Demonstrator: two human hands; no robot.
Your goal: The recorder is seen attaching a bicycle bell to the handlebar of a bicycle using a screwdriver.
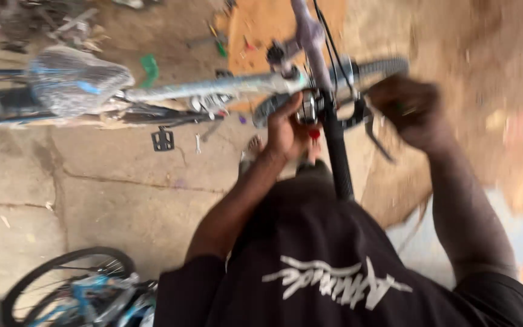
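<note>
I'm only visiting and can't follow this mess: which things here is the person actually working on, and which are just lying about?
In hand: handlebar, left hand, right hand, brake lever.

Lying about: wrapped saddle, spanner, pedal, blue bicycle, green scrap.

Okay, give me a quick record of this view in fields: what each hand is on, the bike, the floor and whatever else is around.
left hand: against the handlebar clamp area, by a red part; grip unclear
right hand: blurred, at the brake lever end of the handlebar
bicycle frame: pale tube running left to a wrapped saddle
floor: cracked concrete, with a pedal and a small spanner lying on it
second bicycle: blue, wheel showing, lower left
image: motion blur on the right
</note>
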